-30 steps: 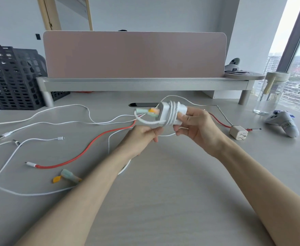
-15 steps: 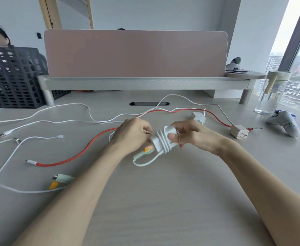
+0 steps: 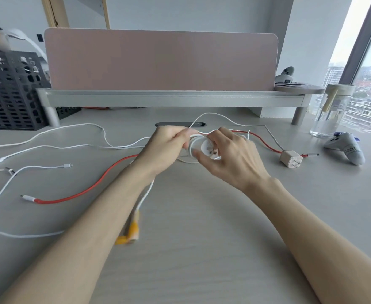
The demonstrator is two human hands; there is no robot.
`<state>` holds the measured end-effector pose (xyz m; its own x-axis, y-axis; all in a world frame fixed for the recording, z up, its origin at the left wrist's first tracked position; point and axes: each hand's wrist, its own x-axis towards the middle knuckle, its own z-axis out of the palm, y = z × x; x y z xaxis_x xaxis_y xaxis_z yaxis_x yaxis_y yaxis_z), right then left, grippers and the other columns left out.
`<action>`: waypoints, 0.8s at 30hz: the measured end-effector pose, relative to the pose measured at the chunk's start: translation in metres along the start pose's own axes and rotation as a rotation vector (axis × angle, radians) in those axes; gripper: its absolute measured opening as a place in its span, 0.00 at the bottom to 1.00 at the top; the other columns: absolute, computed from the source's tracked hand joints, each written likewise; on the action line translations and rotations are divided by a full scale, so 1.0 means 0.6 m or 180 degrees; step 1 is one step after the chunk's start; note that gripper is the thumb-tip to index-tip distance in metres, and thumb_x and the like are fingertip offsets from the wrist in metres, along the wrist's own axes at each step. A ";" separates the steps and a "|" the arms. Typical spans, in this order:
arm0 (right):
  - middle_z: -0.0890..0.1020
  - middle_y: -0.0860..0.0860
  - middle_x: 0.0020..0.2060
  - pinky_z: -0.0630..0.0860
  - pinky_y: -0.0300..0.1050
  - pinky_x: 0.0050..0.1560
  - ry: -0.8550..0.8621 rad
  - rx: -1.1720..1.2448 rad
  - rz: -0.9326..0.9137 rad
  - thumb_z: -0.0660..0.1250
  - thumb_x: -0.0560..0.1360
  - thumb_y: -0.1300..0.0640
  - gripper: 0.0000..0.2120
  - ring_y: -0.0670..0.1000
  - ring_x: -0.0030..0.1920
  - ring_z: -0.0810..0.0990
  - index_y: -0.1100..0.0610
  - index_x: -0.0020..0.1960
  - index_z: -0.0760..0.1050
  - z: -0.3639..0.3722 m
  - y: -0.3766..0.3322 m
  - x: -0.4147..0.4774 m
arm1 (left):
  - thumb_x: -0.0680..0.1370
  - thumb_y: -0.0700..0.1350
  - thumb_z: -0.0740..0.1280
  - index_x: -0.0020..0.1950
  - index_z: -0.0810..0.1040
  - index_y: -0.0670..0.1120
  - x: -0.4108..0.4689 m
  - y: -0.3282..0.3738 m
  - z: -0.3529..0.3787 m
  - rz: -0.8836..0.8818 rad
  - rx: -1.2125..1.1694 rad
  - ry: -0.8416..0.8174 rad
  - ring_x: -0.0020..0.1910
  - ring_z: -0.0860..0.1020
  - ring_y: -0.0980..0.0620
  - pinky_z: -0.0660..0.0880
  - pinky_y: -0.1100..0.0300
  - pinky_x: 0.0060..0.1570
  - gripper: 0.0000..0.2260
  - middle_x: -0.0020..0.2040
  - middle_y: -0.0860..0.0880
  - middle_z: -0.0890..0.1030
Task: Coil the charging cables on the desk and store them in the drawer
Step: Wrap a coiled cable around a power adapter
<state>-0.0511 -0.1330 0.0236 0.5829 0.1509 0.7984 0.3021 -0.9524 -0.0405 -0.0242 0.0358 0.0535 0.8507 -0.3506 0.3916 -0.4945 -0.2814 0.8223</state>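
My right hand grips a white charger plug with white cable wound round it, prongs facing me. My left hand pinches the white cable right beside the coil. The cable's loose end hangs below my left wrist, blurred, ending in an orange and green plug near the desk. A red cable and several loose white cables lie across the grey desk to the left. A beige charger plug lies to the right. No drawer is in view.
A grey monitor riser with a pink screen panel spans the back. A black perforated crate stands back left. At the right are a glass water bottle and a grey game controller.
Both hands lifted the coiled plug up and away again. The plug turned so its prongs face me, and the orange-tipped cable end swung down below my left wrist.
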 end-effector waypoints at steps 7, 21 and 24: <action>0.78 0.45 0.39 0.71 0.47 0.39 -0.0080 0.0433 0.0956 0.67 0.74 0.43 0.15 0.54 0.42 0.79 0.54 0.49 0.74 -0.003 0.000 0.001 | 0.83 0.42 0.57 0.64 0.72 0.51 -0.011 -0.001 0.010 -0.0196 -0.0823 -0.0209 0.23 0.62 0.59 0.59 0.67 0.22 0.11 0.37 0.53 0.76; 0.83 0.52 0.37 0.73 0.44 0.44 0.0209 0.3179 0.2891 0.69 0.76 0.46 0.19 0.49 0.39 0.86 0.64 0.52 0.78 -0.026 -0.006 0.018 | 0.83 0.50 0.57 0.43 0.76 0.48 -0.015 -0.037 0.031 -0.0481 -0.0486 -0.0143 0.23 0.61 0.60 0.58 0.68 0.21 0.13 0.31 0.53 0.66; 0.84 0.48 0.33 0.76 0.43 0.47 0.0184 0.3771 0.3098 0.70 0.76 0.48 0.18 0.52 0.41 0.87 0.63 0.55 0.79 -0.027 -0.007 0.020 | 0.83 0.52 0.56 0.44 0.76 0.47 -0.015 -0.042 0.029 -0.0557 -0.0543 -0.0246 0.23 0.60 0.59 0.57 0.68 0.22 0.14 0.31 0.53 0.65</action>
<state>-0.0575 -0.1315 0.0428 0.8837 -0.4233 0.2000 0.2577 0.0831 -0.9627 -0.0222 0.0303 0.0220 0.9013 -0.3790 0.2099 -0.2982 -0.1912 0.9351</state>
